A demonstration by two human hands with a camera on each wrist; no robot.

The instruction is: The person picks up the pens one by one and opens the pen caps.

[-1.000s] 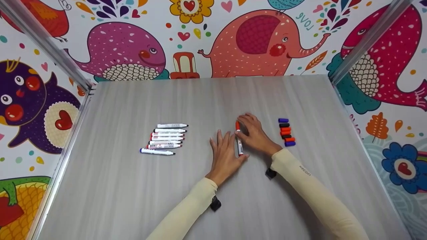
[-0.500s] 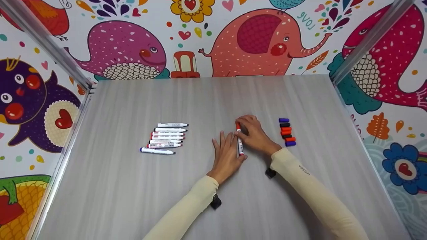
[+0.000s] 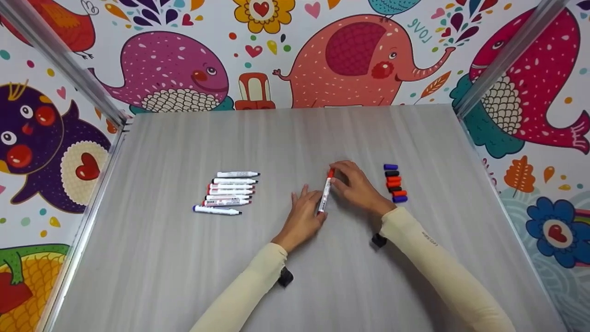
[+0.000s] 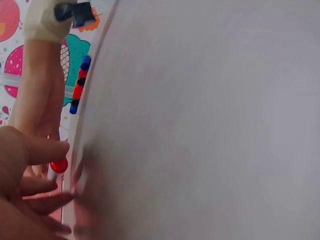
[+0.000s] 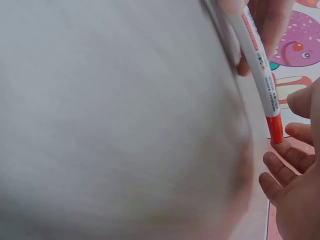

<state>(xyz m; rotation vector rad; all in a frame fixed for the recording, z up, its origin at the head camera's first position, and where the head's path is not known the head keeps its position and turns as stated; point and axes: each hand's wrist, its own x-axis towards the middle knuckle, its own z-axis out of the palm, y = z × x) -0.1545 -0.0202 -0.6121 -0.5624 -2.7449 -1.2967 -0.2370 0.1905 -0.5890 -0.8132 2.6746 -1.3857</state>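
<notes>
A white marker [image 3: 325, 194] with a red cap [image 5: 275, 129] slants between the two hands in the head view. My left hand [image 3: 299, 220] pinches its near end; the red butt [image 4: 59, 165] shows between thumb and fingers in the left wrist view. Around the capped end is my right hand [image 3: 358, 185], fingers spread and loosely bent. In the right wrist view a fingertip lies against the cap's end, while the right thumb [image 5: 302, 102] stands apart from it.
Left of the hands lies a stack of several uncapped markers [image 3: 230, 192], tips pointing right. Several loose blue, black and red caps [image 3: 394, 182] form a column on the right. A patterned wall [image 3: 258, 55] borders the table [image 3: 184, 258] at the back.
The marker has swung from nearly upright to a slant, its near end shifting left with the left hand. My right hand has eased slightly right, its fingers loosening around the cap.
</notes>
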